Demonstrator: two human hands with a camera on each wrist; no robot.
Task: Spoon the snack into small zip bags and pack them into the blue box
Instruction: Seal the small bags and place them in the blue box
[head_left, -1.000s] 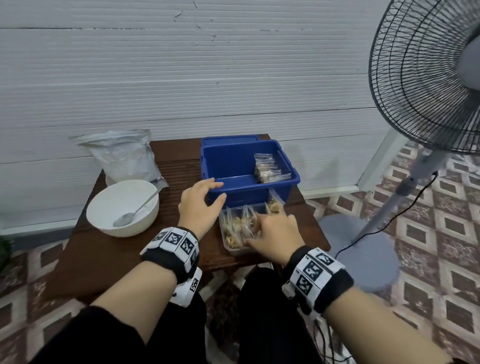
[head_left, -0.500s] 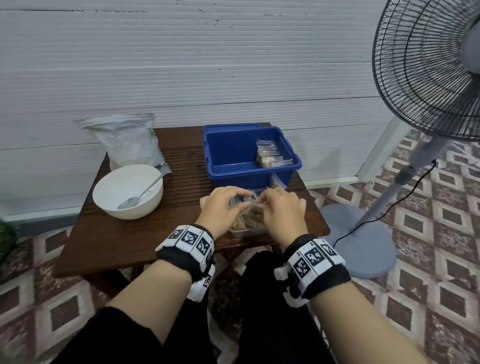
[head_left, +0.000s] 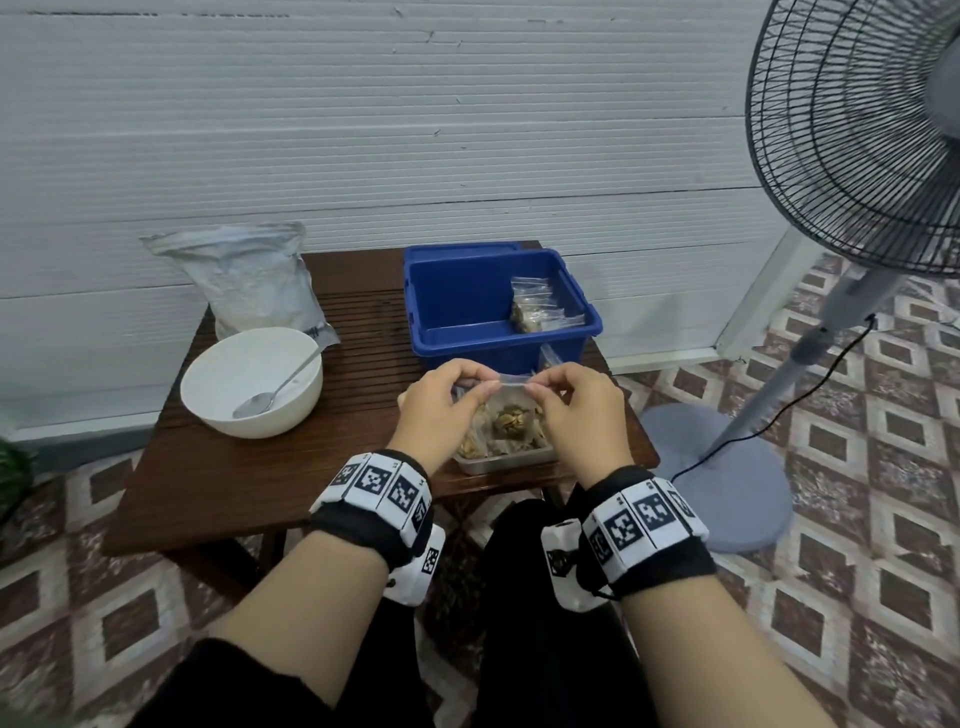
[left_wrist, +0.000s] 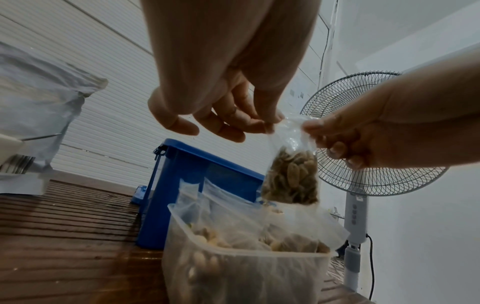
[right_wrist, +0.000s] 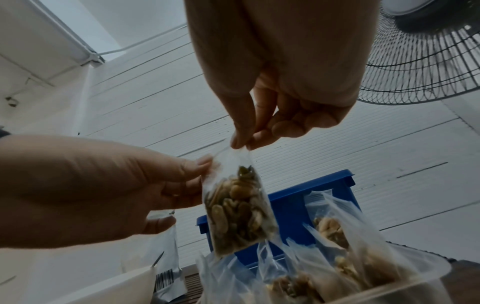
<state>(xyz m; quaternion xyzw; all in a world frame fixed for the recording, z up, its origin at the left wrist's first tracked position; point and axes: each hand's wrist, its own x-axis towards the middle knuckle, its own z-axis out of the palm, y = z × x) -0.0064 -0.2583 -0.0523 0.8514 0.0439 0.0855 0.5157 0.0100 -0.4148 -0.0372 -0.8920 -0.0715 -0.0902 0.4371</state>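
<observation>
A small clear zip bag (head_left: 511, 415) (left_wrist: 292, 174) (right_wrist: 237, 211) filled with nuts hangs above a clear plastic tub (head_left: 506, 460) (left_wrist: 233, 267) at the table's front edge. My left hand (head_left: 449, 397) (left_wrist: 259, 121) pinches the bag's top strip at its left end. My right hand (head_left: 569, 400) (right_wrist: 244, 144) pinches the right end of the same strip. Several more filled bags (right_wrist: 335, 230) stand in the tub. Behind it sits the blue box (head_left: 498, 306) (left_wrist: 192, 185) (right_wrist: 293, 203), open, with a few filled bags (head_left: 535, 309) in its right corner.
A white bowl (head_left: 252, 382) with a metal spoon (head_left: 275, 389) sits at the table's left, a silver pouch (head_left: 249, 280) behind it. A standing fan (head_left: 857, 135) rises at the right, its base (head_left: 722, 478) and cord on the tiled floor.
My left hand left the blue box's rim and joined the right at the tub. Both hands lifted one filled bag out of the tub by its top edge.
</observation>
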